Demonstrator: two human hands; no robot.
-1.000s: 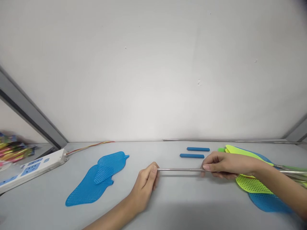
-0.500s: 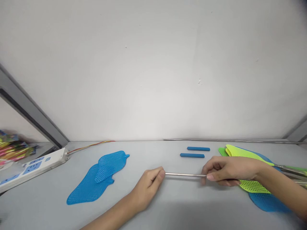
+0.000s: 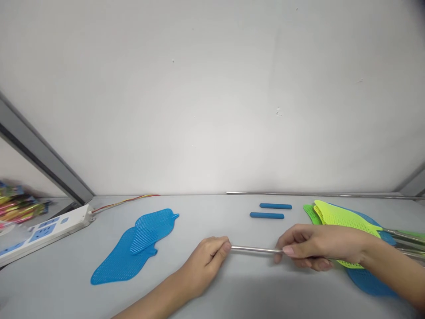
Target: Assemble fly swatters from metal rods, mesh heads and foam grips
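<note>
A thin metal rod [image 3: 252, 249] spans the gap between my hands, roughly level above the grey table. Its left end disappears into the closed fist of my left hand [image 3: 204, 268]. The thumb and fingers of my right hand [image 3: 322, 246] pinch it further right. Behind the right hand lie two blue handle grips [image 3: 275, 206], one in front of the other. Two blue fly swatter heads [image 3: 117, 259] overlap flat on the table to the left. Yellow-green fly swatters [image 3: 341, 217] with metal shafts are piled with blue ones, partly hidden by my right hand and forearm.
Long metal rods [image 3: 299, 194] run along the foot of the white wall. At left, a white power strip [image 3: 63, 228] has a red and yellow cable [image 3: 122, 201]. Colourful packets [image 3: 20, 204] lie beyond the grey frame post [image 3: 49, 155].
Both hands have moved slightly down with the rod, the right one more. The rod now slopes a little down to the right, and the visible part between the hands is slightly shorter.
</note>
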